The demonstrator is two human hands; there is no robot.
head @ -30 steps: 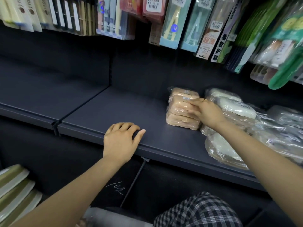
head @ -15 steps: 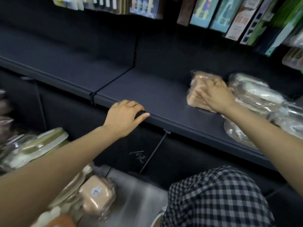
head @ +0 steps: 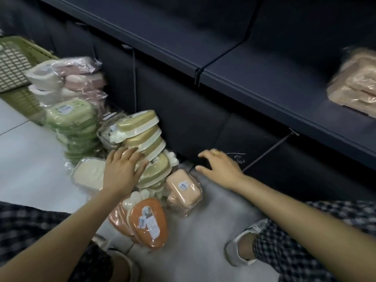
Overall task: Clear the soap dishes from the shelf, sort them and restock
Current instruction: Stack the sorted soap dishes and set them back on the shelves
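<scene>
Wrapped soap dishes lie in piles on the floor below the dark shelf (head: 254, 92). My left hand (head: 122, 169) rests with spread fingers on a leaning stack of olive and cream dishes (head: 142, 131). My right hand (head: 219, 169) hovers above the floor near the shelf base, fingers loosely bent, holding nothing. Between my hands lies a peach dish (head: 183, 190), with an orange dish (head: 148, 222) nearer to me. A green stack (head: 69, 117), a cream dish (head: 87, 176) and pink and white dishes (head: 81, 78) lie further left. A blurred peach stack (head: 354, 84) stands on the shelf at the right.
A green plastic basket (head: 20, 62) stands on the floor at the far left. My knees in checked cloth (head: 305, 241) and a white shoe (head: 240, 251) are at the bottom. Light floor tiles (head: 30, 159) extend to the left of the piles.
The view has swung down from the shelf to the floor. Both hands left the shelf: the left now rests on the floor stack, the right let go of the peach stack and dropped low.
</scene>
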